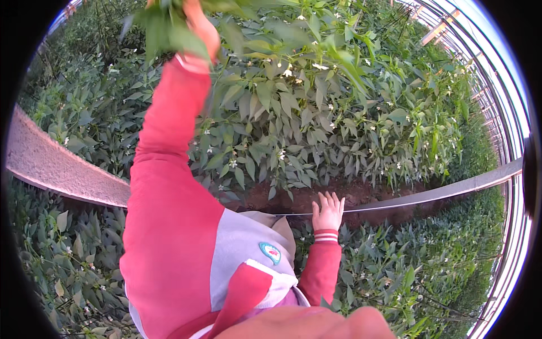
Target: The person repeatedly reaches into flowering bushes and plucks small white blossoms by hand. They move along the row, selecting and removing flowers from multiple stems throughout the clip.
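My left hand (202,31) reaches to the top edge of the view, blurred. Leafy green shoots (169,31) partly cover it, and its fingertips are cut off, so its grip on them cannot be told. My right hand (328,212) hangs lower down with its fingers a little spread and nothing in them. It overlaps a long narrow beam (402,203); whether it touches is unclear. Before me stand dense pepper plants (288,95) with small white flowers (288,73). I wear a red and grey jacket (169,237) with striped cuffs.
The beam's wider left section (63,163) passes behind my body at waist height. Brown soil (360,193) shows between two plant rows. More plants (402,258) grow on the near side. A curved greenhouse frame (501,97) with bright covering lines the right.
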The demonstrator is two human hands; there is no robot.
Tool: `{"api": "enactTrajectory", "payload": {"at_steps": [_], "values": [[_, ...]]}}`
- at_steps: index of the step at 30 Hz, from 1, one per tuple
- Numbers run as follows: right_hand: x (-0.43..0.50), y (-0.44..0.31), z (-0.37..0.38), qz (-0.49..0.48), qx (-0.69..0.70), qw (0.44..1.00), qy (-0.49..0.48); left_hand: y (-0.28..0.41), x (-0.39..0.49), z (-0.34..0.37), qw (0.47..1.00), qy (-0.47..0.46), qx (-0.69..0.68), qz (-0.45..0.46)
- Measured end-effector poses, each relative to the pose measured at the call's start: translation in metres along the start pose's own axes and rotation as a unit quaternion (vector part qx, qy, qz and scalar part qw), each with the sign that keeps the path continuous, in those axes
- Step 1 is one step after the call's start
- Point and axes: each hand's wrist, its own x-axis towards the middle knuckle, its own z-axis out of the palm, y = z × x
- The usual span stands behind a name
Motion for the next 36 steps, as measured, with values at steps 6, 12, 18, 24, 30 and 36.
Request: {"api": "enactTrajectory", "payload": {"at_steps": [6,12,18,24,30,36], "values": [[-0.025,0.03,0.036,-0.042,-0.095,0.995,0.011,-0.12,0.061,-0.01,0.923,-0.171,0.135,-0.317],[-0.03,0.02,0.035,-0.014,-0.116,0.993,0.007,0.04,0.054,-0.052,0.955,-0.071,-0.271,-0.101],[-0.039,0.011,0.032,0.008,-0.048,0.998,0.031,0.235,-0.032,-0.139,0.772,-0.087,-0.434,0.455],[-0.086,0.006,0.027,0.118,0.083,0.985,0.091,0.352,-0.143,-0.118,0.579,-0.323,-0.646,0.378],[-0.164,0.018,-0.013,0.234,0.051,0.956,0.172,0.457,-0.244,-0.148,0.361,-0.401,-0.711,0.45],[-0.201,0.028,-0.056,0.336,0.031,0.917,0.211,0.542,-0.302,-0.124,0.316,-0.497,-0.701,0.402]]}}
